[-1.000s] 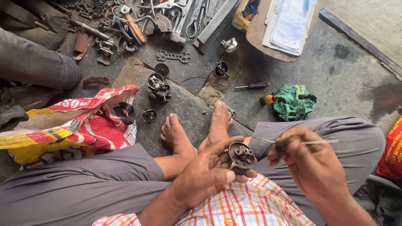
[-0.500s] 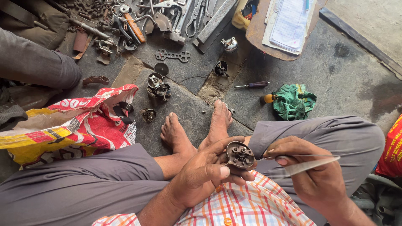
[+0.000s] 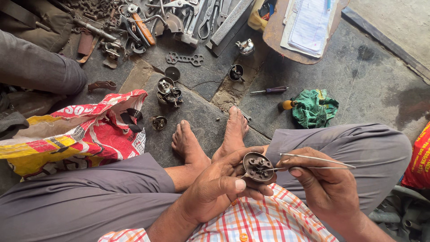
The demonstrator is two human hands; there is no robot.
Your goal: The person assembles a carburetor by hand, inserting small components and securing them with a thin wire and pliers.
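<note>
The left hand (image 3: 219, 188) is clamped around a small round metal mechanism (image 3: 258, 167), thumb over its near edge and fingers curled beneath, holding it face-up just above the lap, near the person's two bare feet (image 3: 210, 136). The right hand (image 3: 324, 183) is pinched together on a pair of thin metal tweezers (image 3: 313, 162), whose two arms run left so that the tips touch the face of the mechanism.

On the stone floor (image 3: 367, 76) farther off lie more parts of the same kind: two stacked close together (image 3: 168, 91), one alone beside the red and yellow sack (image 3: 76, 134) at (image 3: 158, 122), and one farther right (image 3: 236, 72), four loose ones that can be counted. One red-handled screwdriver (image 3: 271, 90) lies right of them, and one crumpled green cloth (image 3: 315, 107) just beyond it. One flat multi-hole spanner (image 3: 184, 58) lies at the far side, before a heap of tools (image 3: 179, 18) too tangled to count. One round wooden board (image 3: 286, 38) carries papers.
</note>
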